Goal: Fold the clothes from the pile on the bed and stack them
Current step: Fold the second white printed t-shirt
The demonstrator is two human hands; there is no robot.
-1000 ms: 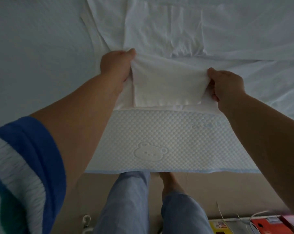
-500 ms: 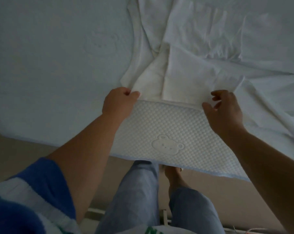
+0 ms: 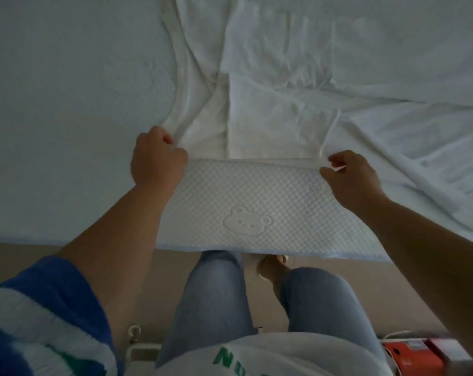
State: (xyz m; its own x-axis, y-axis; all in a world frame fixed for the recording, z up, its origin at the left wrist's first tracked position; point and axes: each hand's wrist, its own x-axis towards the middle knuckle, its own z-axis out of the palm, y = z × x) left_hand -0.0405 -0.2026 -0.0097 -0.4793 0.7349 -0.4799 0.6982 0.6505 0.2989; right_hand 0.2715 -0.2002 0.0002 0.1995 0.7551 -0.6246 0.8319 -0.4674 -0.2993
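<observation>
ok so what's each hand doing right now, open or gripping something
Left hand: fingers curled, gripping the near edge of the white garment.
Right hand: pinching the same garment's near edge at its right corner.

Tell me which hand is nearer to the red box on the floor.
Right. The right hand is above the red box, on its side; the left hand is far across, at the garment's other corner.
</observation>
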